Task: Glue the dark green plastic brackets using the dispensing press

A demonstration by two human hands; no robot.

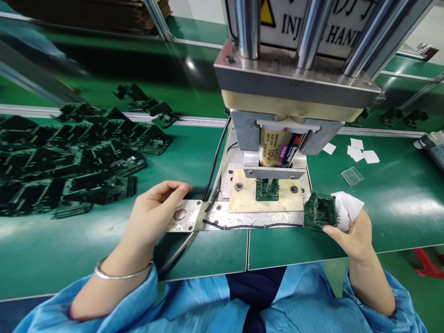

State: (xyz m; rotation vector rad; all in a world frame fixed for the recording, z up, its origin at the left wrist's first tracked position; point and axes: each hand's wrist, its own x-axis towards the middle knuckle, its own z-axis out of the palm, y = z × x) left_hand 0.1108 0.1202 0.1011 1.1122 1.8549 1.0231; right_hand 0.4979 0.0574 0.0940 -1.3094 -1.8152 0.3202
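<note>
Right hand (354,231) pinches a green circuit board (319,212) plus a white cloth (348,208), just right of the press base plate (243,213). Left hand (156,210) loosely curled, fingers over the push button (179,214). Another board (267,189) sits in the fixture under the press head (294,88). Board pile (69,157) on bench (398,203), left.

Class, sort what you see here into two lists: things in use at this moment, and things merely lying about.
In use:
left hand by the metal button
right hand holding circuit board and white cloth
board in the press fixture

Lying about:
board pile
white paper squares
clear plastic piece
</note>
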